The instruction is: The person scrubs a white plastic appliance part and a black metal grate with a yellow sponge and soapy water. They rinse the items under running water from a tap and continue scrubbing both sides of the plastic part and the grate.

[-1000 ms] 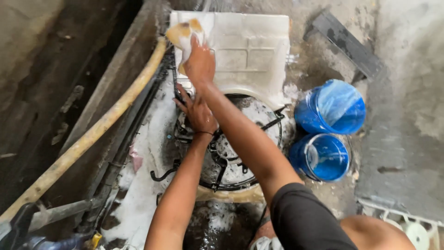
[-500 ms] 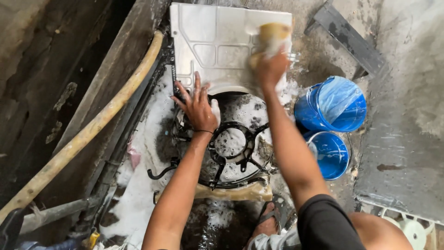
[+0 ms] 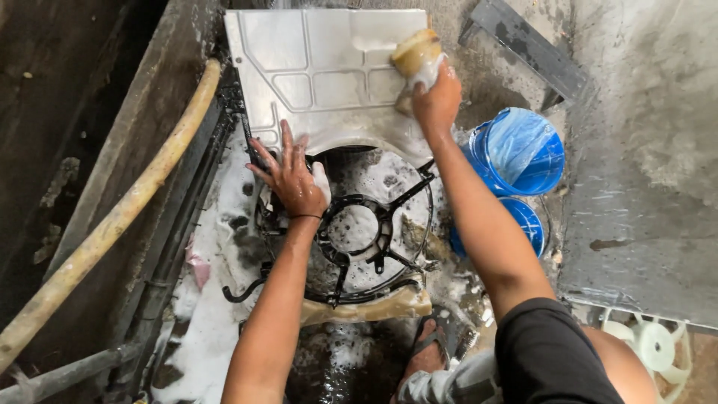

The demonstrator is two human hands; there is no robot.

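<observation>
The right hand point(image 3: 436, 97) clenches a sponge point(image 3: 416, 54) against the soapy white panel point(image 3: 321, 75); the left hand point(image 3: 290, 178), fingers spread, braces its edge; wet suds could let the panel slide.

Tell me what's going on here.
A person is washing a white metal panel laid on a wet, soapy floor. The right hand presses a yellow sponge against the panel's upper right part. The left hand lies spread on the panel's lower edge, beside a round black wire frame covered in suds. Two blue buckets stand to the right, a yellowish hose runs on the left.
</observation>
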